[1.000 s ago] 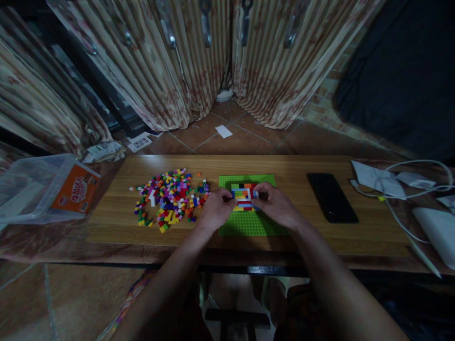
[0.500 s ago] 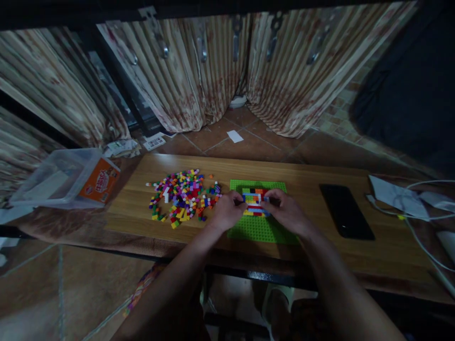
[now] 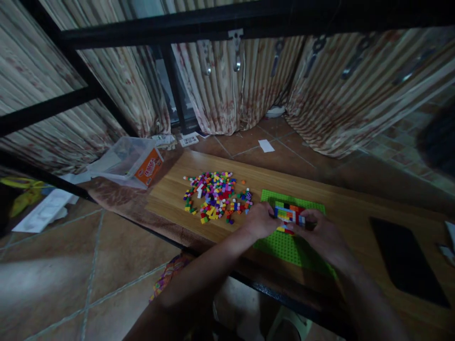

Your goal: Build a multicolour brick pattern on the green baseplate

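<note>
Brick assy [image 3: 289, 215] on far part of green baseplate [image 3: 287, 251], on table [image 3: 167, 195]. L hand [image 3: 261, 220] at assy's left edge, R hand [image 3: 325, 237] at right, fingers bent; can't tell if gripping. Opposed placement prob. steadies assy. Loose bricks [image 3: 216, 194] left, prob. for reach.

One head-worn camera looked forward and down.
From above, with a sideways tilt, it took in the flat green studded baseplate [image 3: 287, 248] at middle range and, farther off, the striped beige fabric curtains [image 3: 220, 99].
</note>
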